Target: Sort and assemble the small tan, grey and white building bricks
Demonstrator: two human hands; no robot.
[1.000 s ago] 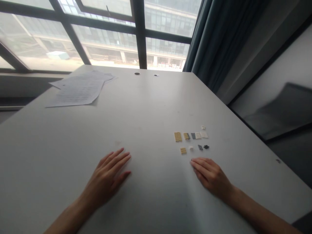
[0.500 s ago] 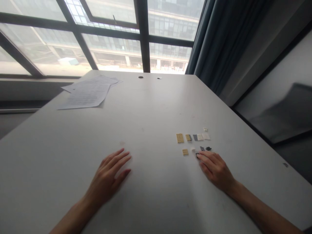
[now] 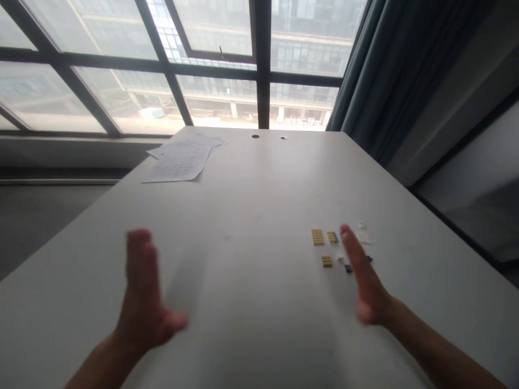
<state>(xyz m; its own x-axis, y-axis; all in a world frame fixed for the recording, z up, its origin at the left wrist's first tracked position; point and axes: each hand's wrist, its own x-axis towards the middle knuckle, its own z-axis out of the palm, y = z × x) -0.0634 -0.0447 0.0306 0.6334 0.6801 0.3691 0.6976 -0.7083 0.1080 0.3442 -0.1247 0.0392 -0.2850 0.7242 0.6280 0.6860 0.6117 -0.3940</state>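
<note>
My left hand (image 3: 144, 292) is raised over the left part of the white table (image 3: 251, 259), thumb apart from the fingers and nothing in it. My right hand (image 3: 365, 281) is also lifted, its fingers stretched out and holding nothing. It hides part of a group of small building-block pieces. Left of it show a tan studded piece (image 3: 317, 236), a tan-and-grey one (image 3: 332, 237), a smaller tan one (image 3: 326, 261), a tiny white piece (image 3: 340, 260) and a black piece (image 3: 348, 268). Beyond the fingers are a flat white piece (image 3: 364, 237) and a small white piece (image 3: 362, 225).
Printed paper sheets (image 3: 178, 162) overlap at the far left of the table. Two round holes, one of them here (image 3: 255, 136), sit near the far edge. A window lies behind the table, and a dark curtain (image 3: 389, 70) hangs at the right.
Both hands have lifted off the table and turned edge-on; the right no longer touches the black piece. My left hand has moved left. The whole view has shifted, so the table appears further right.
</note>
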